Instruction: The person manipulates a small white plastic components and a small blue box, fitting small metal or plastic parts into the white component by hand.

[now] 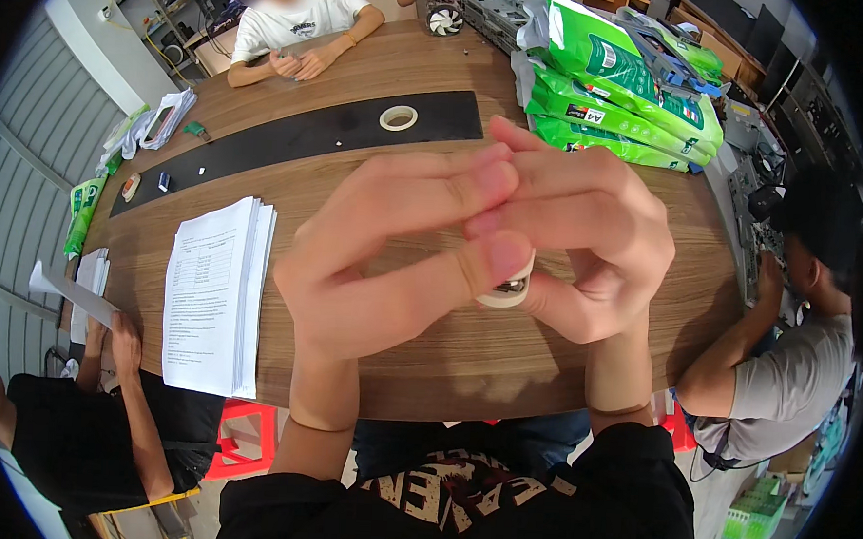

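Left hand (345, 236) and right hand (609, 240) meet at the fingertips to the right of the stack of printed sheets (210, 297), raised over the table (426, 377), with fingers curled into a loose ring. Also right of the stack, the hands pinch a small pale piece (508, 293) between them: the left thumb bears on its upper edge and the right thumb lies against its right side (the fingers behind are hidden, so their exact hold I cannot tell). This grip is best light and even, I judge, since a rounded rim could slip under hard thumb pressure; working low over the table would soften any drop. The piece shows a smooth cream rim with shiny metal inside, too small to make out. Brown wood grain runs across the table, while the stack is flat, white and slightly fanned at its right edge. Beyond the stack stretches a smooth black strip (292, 130); on it, farther right of the stack, lies a cream tape ring (397, 127). Well beyond and right of the stack, glossy green plastic packs (616, 94) bulge in a crumpled pile.
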Motion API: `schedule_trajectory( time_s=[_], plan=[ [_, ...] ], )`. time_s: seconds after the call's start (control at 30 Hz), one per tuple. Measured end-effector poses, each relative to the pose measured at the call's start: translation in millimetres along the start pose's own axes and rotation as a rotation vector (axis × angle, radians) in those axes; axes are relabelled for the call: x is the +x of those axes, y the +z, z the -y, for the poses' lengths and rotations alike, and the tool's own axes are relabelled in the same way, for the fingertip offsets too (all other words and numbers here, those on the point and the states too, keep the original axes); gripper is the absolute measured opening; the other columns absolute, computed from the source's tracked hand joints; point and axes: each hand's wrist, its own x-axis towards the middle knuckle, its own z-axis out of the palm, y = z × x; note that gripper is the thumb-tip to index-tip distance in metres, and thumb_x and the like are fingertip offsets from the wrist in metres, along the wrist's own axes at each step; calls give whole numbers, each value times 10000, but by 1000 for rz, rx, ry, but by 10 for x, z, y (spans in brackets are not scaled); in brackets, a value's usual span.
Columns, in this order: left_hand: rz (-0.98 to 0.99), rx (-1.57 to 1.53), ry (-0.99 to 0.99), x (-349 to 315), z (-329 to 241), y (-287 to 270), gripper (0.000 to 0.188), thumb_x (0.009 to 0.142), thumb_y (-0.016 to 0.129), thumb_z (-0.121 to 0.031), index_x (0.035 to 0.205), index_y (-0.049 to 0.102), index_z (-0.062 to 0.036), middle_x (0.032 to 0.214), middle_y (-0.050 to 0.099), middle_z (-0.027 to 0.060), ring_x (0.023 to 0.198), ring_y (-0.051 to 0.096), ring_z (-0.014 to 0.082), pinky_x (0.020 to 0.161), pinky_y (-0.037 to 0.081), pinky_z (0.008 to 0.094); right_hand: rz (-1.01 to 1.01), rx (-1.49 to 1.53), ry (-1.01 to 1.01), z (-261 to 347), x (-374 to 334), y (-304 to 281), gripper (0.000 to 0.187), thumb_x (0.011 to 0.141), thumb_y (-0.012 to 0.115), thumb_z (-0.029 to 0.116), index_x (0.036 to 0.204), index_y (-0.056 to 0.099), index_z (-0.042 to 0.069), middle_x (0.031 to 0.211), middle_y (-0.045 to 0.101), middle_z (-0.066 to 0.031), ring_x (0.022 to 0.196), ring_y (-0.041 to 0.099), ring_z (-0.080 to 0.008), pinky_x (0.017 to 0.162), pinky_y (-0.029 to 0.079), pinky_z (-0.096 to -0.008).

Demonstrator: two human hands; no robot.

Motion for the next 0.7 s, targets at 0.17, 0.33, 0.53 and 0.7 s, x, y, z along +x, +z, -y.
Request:
schedule_trajectory(
  time_s=[0.17, 0.33, 0.53, 0.7],
  plan=[
    [-4, 13, -96, 25, -9, 5, 377, 721, 758, -78, 1054, 586, -42, 1072, 564, 248, 967, 620, 397, 812, 553, 453, -20, 49, 58, 38, 18, 23, 382, 609, 737, 45, 960, 619, -51, 952, 613, -175, 915, 596, -281, 956, 438, -497],
    [-8, 2, -80, 32, 7, -6, 419, 725, 779, -179, 1076, 582, -63, 1113, 542, 251, 970, 617, 397, 809, 554, 460, -19, 4, 19, 70, 40, 42, 441, 602, 739, 76, 992, 595, -70, 967, 595, -190, 921, 580, -294, 932, 443, -477],
    [-4, -22, -38, 27, 51, 9, 434, 728, 775, -211, 1086, 578, -65, 1104, 544, 256, 966, 617, 401, 811, 553, 470, -26, -4, 0, 60, 29, 40, 437, 621, 740, 83, 1002, 589, -67, 979, 577, -192, 896, 588, -293, 922, 447, -479],
    [3, -20, -50, 28, 44, 2, 431, 736, 769, -211, 1091, 572, -66, 1100, 542, 258, 966, 616, 407, 812, 551, 484, -28, 9, 10, 54, 11, 43, 432, 631, 738, 87, 1009, 588, -59, 986, 565, -195, 863, 598, -295, 917, 451, -484]
  ],
)
